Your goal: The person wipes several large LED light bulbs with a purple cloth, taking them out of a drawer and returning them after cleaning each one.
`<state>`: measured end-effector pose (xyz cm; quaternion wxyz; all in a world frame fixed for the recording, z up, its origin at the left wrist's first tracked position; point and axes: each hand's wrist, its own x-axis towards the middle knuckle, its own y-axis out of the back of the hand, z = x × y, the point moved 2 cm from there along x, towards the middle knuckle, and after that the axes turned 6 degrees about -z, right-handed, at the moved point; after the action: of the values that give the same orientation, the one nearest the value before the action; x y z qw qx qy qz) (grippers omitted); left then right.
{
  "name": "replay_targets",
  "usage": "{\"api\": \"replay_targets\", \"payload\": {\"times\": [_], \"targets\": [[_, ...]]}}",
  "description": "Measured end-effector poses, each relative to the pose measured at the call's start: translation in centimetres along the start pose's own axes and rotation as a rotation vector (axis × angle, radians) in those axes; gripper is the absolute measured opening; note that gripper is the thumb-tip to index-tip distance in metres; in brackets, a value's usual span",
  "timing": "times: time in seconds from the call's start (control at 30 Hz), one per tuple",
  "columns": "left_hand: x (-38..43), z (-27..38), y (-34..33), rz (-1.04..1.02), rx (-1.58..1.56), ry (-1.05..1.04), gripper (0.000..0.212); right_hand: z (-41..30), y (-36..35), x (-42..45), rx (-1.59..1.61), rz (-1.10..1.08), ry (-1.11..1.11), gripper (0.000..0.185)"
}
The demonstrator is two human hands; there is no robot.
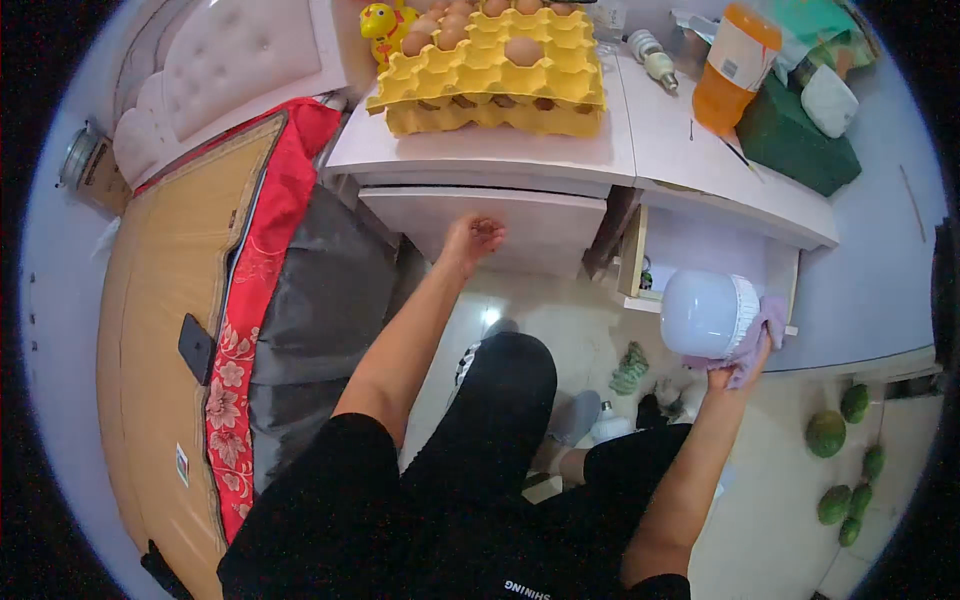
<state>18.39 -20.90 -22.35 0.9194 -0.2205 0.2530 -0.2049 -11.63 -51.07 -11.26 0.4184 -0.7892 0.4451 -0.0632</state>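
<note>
My right hand (739, 366) grips a purple cloth (754, 346) wrapped against the base of a large white LED bulb (697, 313). The bulb lies sideways, its rounded dome pointing left, in front of a pulled-out drawer (709, 232). Its screw cap is hidden by the cloth and hand. At the front of the left drawer (420, 217), my left hand (478, 236) has its fingers curled. Whether it holds a handle there I cannot tell.
Yellow egg trays (495, 112) with brown eggs stand on the white desk (450, 154). Right of them are a spiral bulb (652, 61), an orange bottle (727, 94) and a green box (795, 135). Another bulb (609, 426) and green fruits (826, 433) are on the floor. A bed mat (165, 300) holds a phone (196, 349).
</note>
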Motion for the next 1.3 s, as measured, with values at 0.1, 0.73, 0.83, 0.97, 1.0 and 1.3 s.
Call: {"api": "replay_targets", "payload": {"times": [0.1,0.73,0.83,0.97,1.0,1.3], "targets": [[1.3,-1.0,0.1,0.018,-0.091,-0.055,0.028,-0.3,-0.5,-0.9,0.012,0.054,0.030,0.043],[7.7,-12.4,11.1,0.236,0.418,0.289,0.026,0.7,-2.7,-1.5,-0.051,0.063,-0.025,0.047],[4.2,-14.6,10.8,0.244,0.341,0.205,0.023,0.3,-3.4,-2.0,-0.080,0.263,0.012,0.046],[-1.8,-15.5,9.1,0.187,0.328,0.148,0.023,0.0,-0.8,-1.0,-0.064,0.064,0.032,0.044],[-2.4,-15.9,9.7,0.149,0.326,0.143,0.023,0.2,-0.9,-1.0,-0.074,0.053,0.053,0.043],[-2.9,-18.6,12.3,0.155,0.155,0.310,0.023,0.8,-0.1,-0.2,-0.027,0.017,0.009,0.044]]}}
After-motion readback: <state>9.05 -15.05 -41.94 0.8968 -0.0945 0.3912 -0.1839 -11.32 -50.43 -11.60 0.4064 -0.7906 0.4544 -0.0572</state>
